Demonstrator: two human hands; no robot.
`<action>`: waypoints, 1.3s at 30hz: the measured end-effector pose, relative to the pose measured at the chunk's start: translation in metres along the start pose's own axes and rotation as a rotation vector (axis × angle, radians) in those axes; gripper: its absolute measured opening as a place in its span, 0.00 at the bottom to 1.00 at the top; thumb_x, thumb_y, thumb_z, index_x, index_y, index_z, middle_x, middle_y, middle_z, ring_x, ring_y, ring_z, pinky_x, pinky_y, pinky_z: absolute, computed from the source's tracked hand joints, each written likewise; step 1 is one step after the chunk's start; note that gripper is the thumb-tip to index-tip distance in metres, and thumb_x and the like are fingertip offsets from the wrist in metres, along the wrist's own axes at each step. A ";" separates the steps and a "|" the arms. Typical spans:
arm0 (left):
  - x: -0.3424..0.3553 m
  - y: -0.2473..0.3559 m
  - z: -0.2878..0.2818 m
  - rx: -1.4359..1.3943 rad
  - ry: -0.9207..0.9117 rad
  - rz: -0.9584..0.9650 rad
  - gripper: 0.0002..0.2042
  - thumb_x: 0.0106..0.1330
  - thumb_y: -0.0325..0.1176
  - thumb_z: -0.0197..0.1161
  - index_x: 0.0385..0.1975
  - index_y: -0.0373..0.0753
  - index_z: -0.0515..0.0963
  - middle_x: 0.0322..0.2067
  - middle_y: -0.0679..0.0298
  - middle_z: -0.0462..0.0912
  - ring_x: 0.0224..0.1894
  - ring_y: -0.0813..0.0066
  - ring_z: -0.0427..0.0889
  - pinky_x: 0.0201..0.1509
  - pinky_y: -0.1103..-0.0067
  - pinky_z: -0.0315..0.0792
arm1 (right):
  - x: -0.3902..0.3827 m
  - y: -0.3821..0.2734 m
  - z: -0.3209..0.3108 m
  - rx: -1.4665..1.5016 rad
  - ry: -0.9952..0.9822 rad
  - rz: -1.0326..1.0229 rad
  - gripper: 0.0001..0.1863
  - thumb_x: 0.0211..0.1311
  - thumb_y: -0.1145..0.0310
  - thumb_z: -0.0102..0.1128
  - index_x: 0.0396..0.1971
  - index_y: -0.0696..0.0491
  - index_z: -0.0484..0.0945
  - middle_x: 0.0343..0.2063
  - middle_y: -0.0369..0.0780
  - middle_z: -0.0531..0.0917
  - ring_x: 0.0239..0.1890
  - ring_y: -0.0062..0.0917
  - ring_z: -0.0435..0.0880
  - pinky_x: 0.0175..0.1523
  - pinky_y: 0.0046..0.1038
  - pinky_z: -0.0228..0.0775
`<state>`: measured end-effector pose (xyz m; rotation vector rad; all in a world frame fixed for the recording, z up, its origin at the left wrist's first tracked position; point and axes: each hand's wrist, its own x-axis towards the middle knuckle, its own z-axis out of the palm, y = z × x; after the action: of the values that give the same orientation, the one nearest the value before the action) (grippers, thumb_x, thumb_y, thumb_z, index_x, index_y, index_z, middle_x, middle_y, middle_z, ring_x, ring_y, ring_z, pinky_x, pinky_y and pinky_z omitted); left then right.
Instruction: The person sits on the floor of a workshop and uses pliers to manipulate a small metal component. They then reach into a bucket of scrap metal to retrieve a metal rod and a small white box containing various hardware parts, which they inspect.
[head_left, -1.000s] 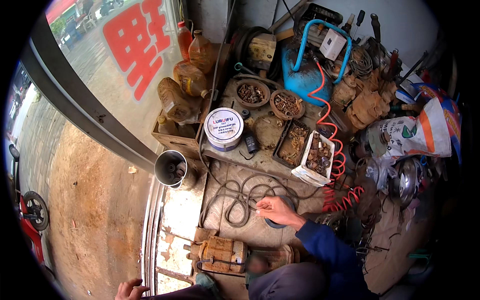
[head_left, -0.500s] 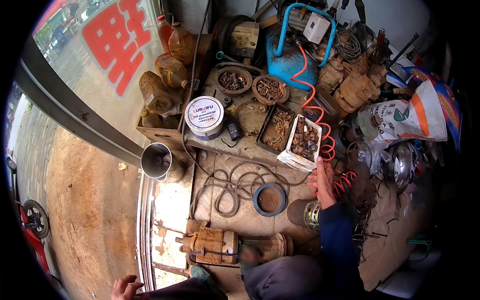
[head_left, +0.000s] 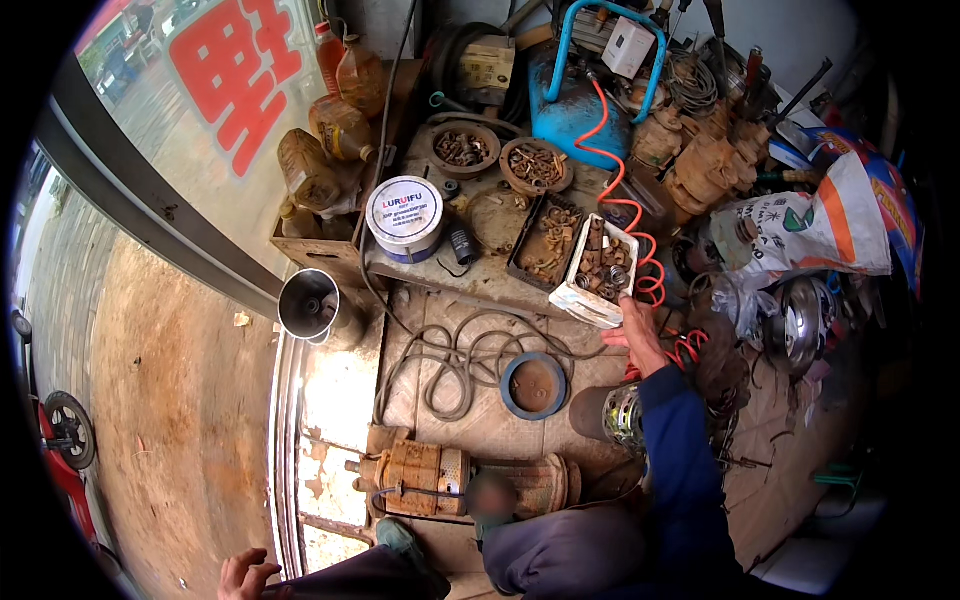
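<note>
At the near right corner of a white plastic box (head_left: 588,306), my right hand (head_left: 640,335) grips the rim, thumb on top and fingers below. Rusty nuts, bolts and rings (head_left: 605,262) fill that box. Touching its left side is a black tray (head_left: 530,270) with more small rusty parts. My left hand (head_left: 246,577) is at the lower left by my leg, fingers loosely bent and apart, holding nothing. A rusty motor-like pump (head_left: 425,475) lies on its side before my knees.
Two bowls of rusty hardware (head_left: 465,166) and a white tub (head_left: 405,222) sit on the low bench. A blue tank (head_left: 570,115) with a coiled red hose (head_left: 640,215) stands behind. On the floor are a looped cable (head_left: 440,385), a blue-rimmed round dish (head_left: 536,412) and a metal bucket (head_left: 310,305).
My right thumb has shifted slightly left onto the white box's rim, closing the hand on its corner. The view has tilted a little; the left hand stays put.
</note>
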<state>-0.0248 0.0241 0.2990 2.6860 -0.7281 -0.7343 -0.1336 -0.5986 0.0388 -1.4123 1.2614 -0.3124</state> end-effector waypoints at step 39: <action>-0.040 -0.003 0.020 -0.032 -0.033 -0.034 0.15 0.67 0.22 0.59 0.53 0.35 0.77 0.60 0.48 0.76 0.51 0.50 0.85 0.49 0.66 0.81 | -0.067 0.019 -0.001 -0.386 0.105 -0.452 0.21 0.71 0.63 0.48 0.23 0.63 0.74 0.19 0.56 0.75 0.25 0.51 0.79 0.34 0.47 0.66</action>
<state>-0.0647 0.0455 0.2972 2.6698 -0.6750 -0.7938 -0.1699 -0.5406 0.0537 -2.0401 1.1125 -0.4714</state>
